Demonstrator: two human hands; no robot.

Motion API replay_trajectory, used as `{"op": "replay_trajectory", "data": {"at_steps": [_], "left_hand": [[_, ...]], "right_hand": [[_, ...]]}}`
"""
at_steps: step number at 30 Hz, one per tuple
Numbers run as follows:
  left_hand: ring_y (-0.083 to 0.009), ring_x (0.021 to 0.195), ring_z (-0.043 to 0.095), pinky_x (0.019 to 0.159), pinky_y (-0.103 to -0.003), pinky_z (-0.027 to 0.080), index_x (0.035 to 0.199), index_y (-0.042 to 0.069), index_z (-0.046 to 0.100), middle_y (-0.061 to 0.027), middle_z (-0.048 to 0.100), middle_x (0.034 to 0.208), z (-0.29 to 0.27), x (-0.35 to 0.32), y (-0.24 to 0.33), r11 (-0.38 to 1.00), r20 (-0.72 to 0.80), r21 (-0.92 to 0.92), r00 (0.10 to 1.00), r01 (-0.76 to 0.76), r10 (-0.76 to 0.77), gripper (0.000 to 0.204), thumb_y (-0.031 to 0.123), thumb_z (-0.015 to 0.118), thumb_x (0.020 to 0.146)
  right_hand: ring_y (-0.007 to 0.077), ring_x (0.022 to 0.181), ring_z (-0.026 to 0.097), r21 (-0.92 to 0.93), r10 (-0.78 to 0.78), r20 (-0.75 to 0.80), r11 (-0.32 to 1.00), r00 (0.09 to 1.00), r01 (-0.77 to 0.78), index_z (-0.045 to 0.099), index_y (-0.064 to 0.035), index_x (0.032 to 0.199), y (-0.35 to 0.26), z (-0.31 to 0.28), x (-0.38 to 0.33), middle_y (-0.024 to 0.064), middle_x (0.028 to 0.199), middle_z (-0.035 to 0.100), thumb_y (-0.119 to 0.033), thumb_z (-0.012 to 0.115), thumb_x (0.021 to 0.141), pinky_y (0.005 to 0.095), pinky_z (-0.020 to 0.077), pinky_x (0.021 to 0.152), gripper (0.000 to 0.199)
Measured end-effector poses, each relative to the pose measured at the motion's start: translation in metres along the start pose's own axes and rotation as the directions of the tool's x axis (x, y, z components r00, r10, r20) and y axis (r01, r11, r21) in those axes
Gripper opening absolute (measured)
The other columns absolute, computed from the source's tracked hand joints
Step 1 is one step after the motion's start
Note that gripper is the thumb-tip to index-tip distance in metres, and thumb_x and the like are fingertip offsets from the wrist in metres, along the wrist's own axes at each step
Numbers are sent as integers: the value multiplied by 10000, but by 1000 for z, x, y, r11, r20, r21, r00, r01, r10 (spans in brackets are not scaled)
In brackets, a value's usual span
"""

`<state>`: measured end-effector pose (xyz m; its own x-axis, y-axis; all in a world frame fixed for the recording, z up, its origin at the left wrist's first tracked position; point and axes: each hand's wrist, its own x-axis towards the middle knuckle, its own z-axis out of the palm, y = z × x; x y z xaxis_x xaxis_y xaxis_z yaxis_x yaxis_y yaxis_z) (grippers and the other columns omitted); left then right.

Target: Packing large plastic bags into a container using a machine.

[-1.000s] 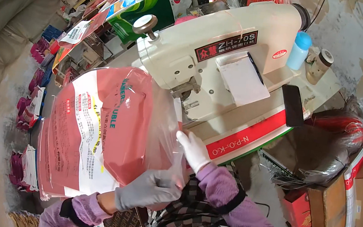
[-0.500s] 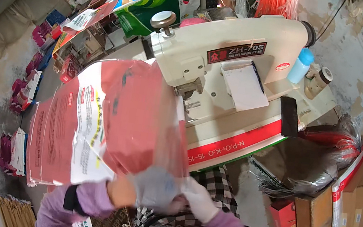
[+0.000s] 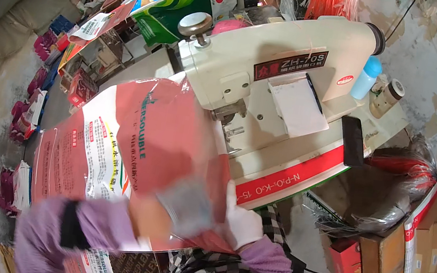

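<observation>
Cluttered workshop space surrounds a cream sewing machine (image 3: 287, 90), which I take as landmark for every position below.

Head view. A large red-and-white printed sack (image 3: 115, 149) lies in front of the sewing machine, to its left, spread over the near side of the bench and reaching up to the needle area. I judge the sack light and empty, made of soft but crackly woven plastic, likely slick under gloves; it should fold and sag rather than hold shape, so the best hold is along a doubled edge or corner, pinched flat.

My left hand (image 3: 185, 205), in a pale glove and blurred by motion, lies across the near edge of the sack below the machine; I cannot tell whether its fingers are clenched or merely pressing. My right hand (image 3: 242, 222), also gloved, sits just right of it, closed on the sack's lower right corner. Both purple-sleeved forearms enter from the lower edge, bent inward toward each other.

A blue bottle (image 3: 365, 78) stands right of the machine; cardboard boxes (image 3: 421, 251) sit lower right.
</observation>
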<state>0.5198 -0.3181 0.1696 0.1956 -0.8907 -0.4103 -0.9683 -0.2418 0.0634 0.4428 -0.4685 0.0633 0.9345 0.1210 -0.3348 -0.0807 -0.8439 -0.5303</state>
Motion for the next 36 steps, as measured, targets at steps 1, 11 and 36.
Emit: {"op": "replay_trajectory", "data": {"at_steps": [1,11,36], "left_hand": [[-279,701,653,655,-400,515,754,135,699,-71,657,699,-24,-17,-45,997,20,57,999,-48,47,176,300,640,765],[-241,896,623,740,-363,496,988,89,648,-113,669,954,56,79,108,935,513,-141,832,326,-212,144,170,609,875],[-213,811,644,756,-328,504,997,5,677,-131,691,910,137,-338,32,229,-610,-308,-7,923,-792,207,8,595,806]], "right_hand": [[353,584,653,8,-33,29,999,999,33,117,13,1504,-3,2,1,190,641,638,-256,659,767,475,528,573,953],[309,659,686,-129,-48,-125,991,991,32,139,-27,1512,-4,9,143,150,778,699,-201,497,891,446,534,580,738],[347,798,634,303,-668,163,735,727,607,645,-75,703,13,76,-15,171,748,643,-374,516,925,454,484,722,395]]}}
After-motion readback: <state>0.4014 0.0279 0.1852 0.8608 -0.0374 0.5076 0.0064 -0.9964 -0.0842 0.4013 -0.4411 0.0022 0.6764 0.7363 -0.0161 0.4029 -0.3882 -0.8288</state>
